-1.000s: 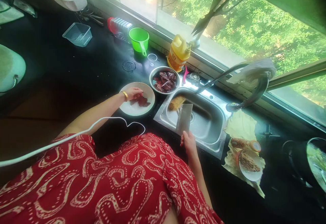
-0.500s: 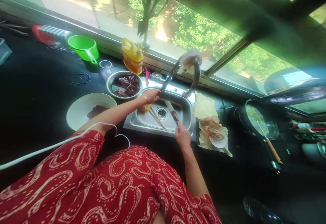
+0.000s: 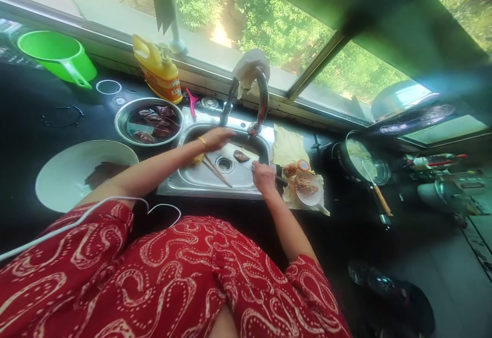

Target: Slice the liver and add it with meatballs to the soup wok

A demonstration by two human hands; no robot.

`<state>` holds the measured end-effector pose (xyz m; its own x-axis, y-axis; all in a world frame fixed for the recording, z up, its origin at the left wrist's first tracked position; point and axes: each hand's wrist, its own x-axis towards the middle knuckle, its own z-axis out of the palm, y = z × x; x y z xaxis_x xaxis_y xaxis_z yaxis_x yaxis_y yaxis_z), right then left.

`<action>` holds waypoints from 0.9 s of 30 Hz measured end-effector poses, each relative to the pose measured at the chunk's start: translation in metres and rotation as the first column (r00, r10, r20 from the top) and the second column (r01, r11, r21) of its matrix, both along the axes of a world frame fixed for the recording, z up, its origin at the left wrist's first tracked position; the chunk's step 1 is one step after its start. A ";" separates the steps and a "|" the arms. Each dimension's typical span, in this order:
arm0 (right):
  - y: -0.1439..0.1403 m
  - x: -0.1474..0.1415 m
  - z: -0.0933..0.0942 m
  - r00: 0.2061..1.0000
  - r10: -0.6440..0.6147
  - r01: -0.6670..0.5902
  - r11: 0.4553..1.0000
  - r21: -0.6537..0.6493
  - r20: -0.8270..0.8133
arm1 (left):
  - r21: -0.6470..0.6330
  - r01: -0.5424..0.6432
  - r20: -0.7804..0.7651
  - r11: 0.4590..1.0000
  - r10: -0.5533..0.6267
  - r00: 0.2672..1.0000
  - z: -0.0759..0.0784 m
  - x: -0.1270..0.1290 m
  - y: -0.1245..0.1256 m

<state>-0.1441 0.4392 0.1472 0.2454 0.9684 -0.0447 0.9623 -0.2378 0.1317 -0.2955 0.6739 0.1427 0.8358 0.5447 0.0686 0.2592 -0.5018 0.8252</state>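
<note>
My right hand (image 3: 263, 176) grips the handle of a cleaver (image 3: 233, 151) held flat over the steel sink (image 3: 200, 180). A dark piece of meat (image 3: 241, 155) lies on the blade. My left hand (image 3: 217, 137), with a gold bangle on the wrist, reaches across the sink with fingers stretched out, just below the tap (image 3: 262, 97) and close to the blade. It holds nothing. A steel bowl (image 3: 122, 123) of dark meat pieces stands left of the sink. A white plate (image 3: 65, 174) with more meat lies nearer me on the left.
Chopsticks (image 3: 217, 170) and a yellow sponge (image 3: 198, 160) lie in the sink. A yellow bottle (image 3: 159, 71) and a green cup (image 3: 54, 54) stand by the window. Right of the sink are a small plate of food (image 3: 306, 187) on paper and a dark pan (image 3: 359, 156).
My left hand left the white plate and swung over the sink towards the tap. The cleaver went from upright to flat, with a meat piece on it. The view shifted right.
</note>
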 end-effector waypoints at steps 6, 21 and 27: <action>0.019 0.009 0.008 0.999 0.035 -0.037 0.995 -0.092 -0.022 | -0.004 0.207 -0.008 0.978 -0.207 0.978 -0.030 0.018 -0.061; 0.008 0.039 0.003 1.000 -0.006 0.004 0.989 -0.146 -0.016 | -0.787 -0.032 0.193 0.617 0.295 0.936 -0.025 0.043 -0.079; -0.007 0.039 -0.003 0.998 -0.054 0.049 0.992 -0.114 -0.041 | -0.850 0.055 0.261 0.524 0.327 0.908 -0.004 0.061 -0.076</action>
